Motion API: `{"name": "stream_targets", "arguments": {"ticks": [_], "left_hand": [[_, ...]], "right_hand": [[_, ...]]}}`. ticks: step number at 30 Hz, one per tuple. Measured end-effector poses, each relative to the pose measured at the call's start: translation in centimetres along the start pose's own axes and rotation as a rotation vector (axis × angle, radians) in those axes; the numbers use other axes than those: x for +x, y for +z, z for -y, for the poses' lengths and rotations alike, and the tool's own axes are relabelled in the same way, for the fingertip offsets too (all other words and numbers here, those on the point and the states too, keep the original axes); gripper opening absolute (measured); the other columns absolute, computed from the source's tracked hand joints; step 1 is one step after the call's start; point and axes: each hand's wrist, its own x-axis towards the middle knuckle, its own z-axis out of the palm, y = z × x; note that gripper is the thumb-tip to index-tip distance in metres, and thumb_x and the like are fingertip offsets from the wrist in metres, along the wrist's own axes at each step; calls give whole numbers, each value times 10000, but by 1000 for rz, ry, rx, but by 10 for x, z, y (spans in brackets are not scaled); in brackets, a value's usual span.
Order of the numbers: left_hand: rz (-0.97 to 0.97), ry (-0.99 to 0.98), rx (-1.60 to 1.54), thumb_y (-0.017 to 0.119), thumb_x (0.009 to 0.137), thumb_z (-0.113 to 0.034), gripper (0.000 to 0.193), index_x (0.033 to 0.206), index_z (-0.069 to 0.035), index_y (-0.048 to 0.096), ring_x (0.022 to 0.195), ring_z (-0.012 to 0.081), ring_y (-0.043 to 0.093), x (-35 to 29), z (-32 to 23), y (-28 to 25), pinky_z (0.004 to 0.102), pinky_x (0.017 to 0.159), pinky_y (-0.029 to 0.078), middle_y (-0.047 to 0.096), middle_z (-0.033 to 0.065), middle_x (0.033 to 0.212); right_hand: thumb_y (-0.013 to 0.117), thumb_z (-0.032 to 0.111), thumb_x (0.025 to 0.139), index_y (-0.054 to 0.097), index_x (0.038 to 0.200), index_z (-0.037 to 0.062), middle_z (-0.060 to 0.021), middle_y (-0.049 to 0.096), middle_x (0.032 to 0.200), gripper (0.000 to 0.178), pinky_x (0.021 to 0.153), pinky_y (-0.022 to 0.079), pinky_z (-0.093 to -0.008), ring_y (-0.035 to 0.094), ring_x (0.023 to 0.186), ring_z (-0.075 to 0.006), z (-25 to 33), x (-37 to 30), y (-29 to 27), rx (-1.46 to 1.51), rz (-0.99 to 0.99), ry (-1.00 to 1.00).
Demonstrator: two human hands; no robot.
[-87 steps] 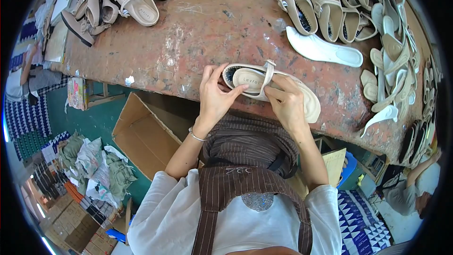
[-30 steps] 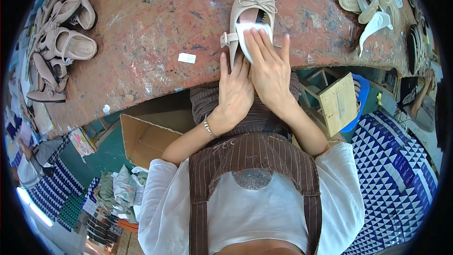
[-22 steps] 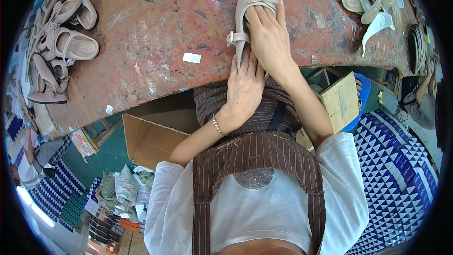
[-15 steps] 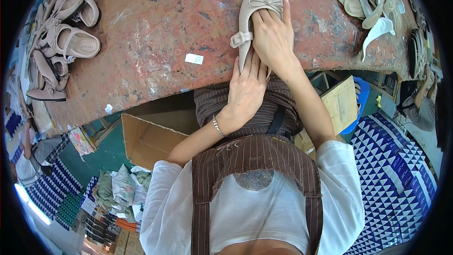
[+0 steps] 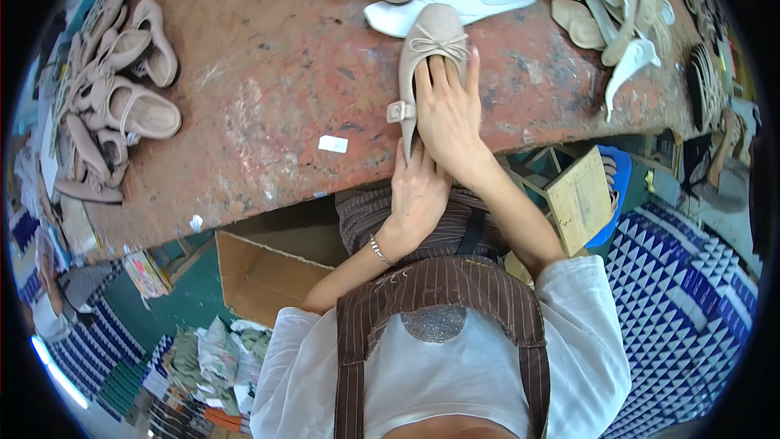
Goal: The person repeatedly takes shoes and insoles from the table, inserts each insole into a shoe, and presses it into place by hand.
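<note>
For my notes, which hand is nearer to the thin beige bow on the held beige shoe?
Right. The right hand reaches inside the held beige shoe, close to the thin beige bow; the left hand is farther, at the shoe's rear.

A scuffed reddish table [image 5: 268,89] stands over green floor [image 5: 188,297].

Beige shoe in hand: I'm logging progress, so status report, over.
Right hand: fingers inside beige shoe, tips hidden. Left hand: at its heel. White sole-shaped piece by the toe, contact unclear.
</note>
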Motion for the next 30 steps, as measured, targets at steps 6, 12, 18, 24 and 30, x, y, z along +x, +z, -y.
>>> {"name": "stream_targets", "arguments": {"ticks": [6, 12, 18, 24, 30], "left_hand": [[-192, 5, 8, 674, 852, -155, 369, 1147, 62, 629, 1168, 411, 565, 8, 1, 2, 488, 945, 478, 609, 254, 1214], [-434, 27, -275, 582, 915, -178, 299, 725, 51, 614, 559, 388, 568, -66, 81, -60, 483, 557, 453, 608, 192, 672], [-722, -379, 689, 574, 997, -202, 475, 1352, 104, 496, 1173, 412, 573, -54, 224, -223, 462, 1013, 435, 559, 315, 1303], [-533, -770, -480, 754, 883, -297, 522, 1229, 42, 559, 945, 146, 589, 108, 195, -173, 310, 846, 494, 641, 145, 1076], [-455, -470, -223, 761, 762, -367, 716, 1330, 9, 539, 1070, 382, 647, 222, 196, -62, 420, 923, 502, 661, 273, 1142]], "right_hand": [[566, 120, 821, 698, 894, 4, -129, 716, 845, 190, 1167, 78, -649, 706, 887, -248, -10, 21, -18, -50, 257, -135], [566, -23, 823, 740, 1073, 45, -80, 746, 1043, 312, 987, 483, -338, 669, 1048, -166, -125, -38, -83, 1023, -237, 254], [683, 447, 850, 586, 1282, 10, -235, 608, 1212, 623, 905, 490, -476, 597, 1119, -408, -283, -52, -61, -92, -197, 996], [587, 87, 860, 432, 1438, -4, -181, 609, 1263, 605, 850, 488, -343, 628, 970, -243, -284, -65, -80, 295, -578, 705], [480, 62, 918, 309, 1497, -67, -181, 377, 1534, 617, 1109, 394, -363, 406, 1397, -273, -236, -93, -164, 1708, -580, 424]]}}
